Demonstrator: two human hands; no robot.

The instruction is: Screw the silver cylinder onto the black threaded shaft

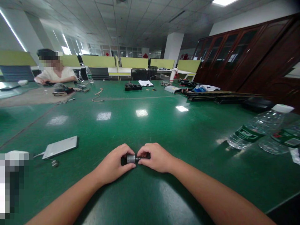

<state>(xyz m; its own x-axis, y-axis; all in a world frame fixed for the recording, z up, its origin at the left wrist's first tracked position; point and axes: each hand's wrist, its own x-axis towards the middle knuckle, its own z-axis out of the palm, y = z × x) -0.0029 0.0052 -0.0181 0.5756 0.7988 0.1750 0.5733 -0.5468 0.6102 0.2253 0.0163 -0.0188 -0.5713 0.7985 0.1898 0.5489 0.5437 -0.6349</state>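
Grey metal shows between two bare hands: a small cylinder (131,159), lying sideways over the middle of the near part of the green desk (114,129), with a dark shaft (137,158) running out of it on the right. Whether the cylinder rests on the desktop or is lifted slightly is hard to tell. Fingers and thumb of the left hand (117,162) curve round the cylinder, one above and one below, pinching it. Those of the right hand (156,157) close about the shaft, index fingertip over it and thumb under; how firmly they press cannot be told.

Toward the desk's left edge lies a flat silver slab (60,147), a pale cable (38,154) at its near left corner and a little metal piece (54,163) just beside it. Near the right edge stand two clear bottles (248,134) with green labels.

Farther off, by the far edge, are a black tray-like part (133,87), a white sheet (145,83) and a white tumbler (173,75). Long dark bars (217,96) lie stacked toward the far right corner. Near the far left corner sits a person in a white top (56,74), forearms on the desk.
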